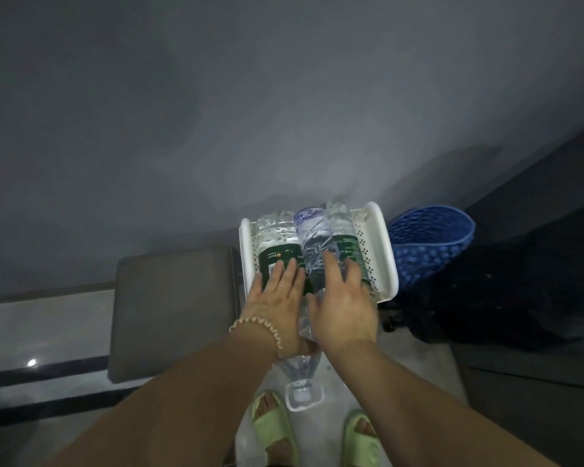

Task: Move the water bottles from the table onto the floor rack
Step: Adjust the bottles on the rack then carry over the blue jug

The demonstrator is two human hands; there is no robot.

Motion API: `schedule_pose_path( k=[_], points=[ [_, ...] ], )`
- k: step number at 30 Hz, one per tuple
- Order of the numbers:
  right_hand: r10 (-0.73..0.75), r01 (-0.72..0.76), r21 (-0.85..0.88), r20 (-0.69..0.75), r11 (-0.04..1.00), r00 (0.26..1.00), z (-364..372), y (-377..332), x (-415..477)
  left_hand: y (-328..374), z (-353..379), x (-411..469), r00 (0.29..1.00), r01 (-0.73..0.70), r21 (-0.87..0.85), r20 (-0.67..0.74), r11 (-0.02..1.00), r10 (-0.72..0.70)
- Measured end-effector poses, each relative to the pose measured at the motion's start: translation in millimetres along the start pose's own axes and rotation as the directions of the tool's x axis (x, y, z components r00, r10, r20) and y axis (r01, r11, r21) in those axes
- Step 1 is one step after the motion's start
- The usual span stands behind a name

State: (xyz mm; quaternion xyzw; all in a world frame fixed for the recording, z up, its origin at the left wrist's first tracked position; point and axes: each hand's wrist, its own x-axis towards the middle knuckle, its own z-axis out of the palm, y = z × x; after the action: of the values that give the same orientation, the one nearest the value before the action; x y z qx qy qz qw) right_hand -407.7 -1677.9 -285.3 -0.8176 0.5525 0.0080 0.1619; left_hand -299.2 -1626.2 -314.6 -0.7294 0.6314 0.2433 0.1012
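A white perforated floor rack (383, 244) stands against the wall in front of my feet. Two clear bottles with dark green labels lie in it side by side, one on the left (273, 230) and one on the right (343, 224). A third clear bottle (312, 237) lies on top between them, its neck and white cap pointing back toward me past the rack's edge. My left hand (277, 305) rests flat with straight fingers on the left bottle's label. My right hand (344, 305) lies with straight fingers over the top bottle and the right one.
A blue mesh basket (432, 244) leans right of the rack, with a dark heap (469, 315) below it. A grey cushioned seat (172, 308) stands directly left of the rack. My feet in green slippers (273, 429) are just below the bottle's cap. The room is dim.
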Motion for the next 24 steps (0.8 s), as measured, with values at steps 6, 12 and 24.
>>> schedule_pose_path(
  k=[6,12,24],
  points=[
    [-0.142,0.145,-0.033,0.081,0.989,0.987,23,5,-2,-8,3,0,1.000,-0.012,-0.061,-0.014,0.998,0.011],
    [-0.140,0.175,-0.227,0.163,0.958,0.977,27,10,4,-8,1,-2,1.000,-0.007,-0.063,-0.003,0.998,0.007],
    [-0.158,0.187,-0.186,0.164,0.964,0.974,36,15,8,-5,10,-5,0.999,0.034,-0.073,-0.005,0.997,-0.035]
  ],
)
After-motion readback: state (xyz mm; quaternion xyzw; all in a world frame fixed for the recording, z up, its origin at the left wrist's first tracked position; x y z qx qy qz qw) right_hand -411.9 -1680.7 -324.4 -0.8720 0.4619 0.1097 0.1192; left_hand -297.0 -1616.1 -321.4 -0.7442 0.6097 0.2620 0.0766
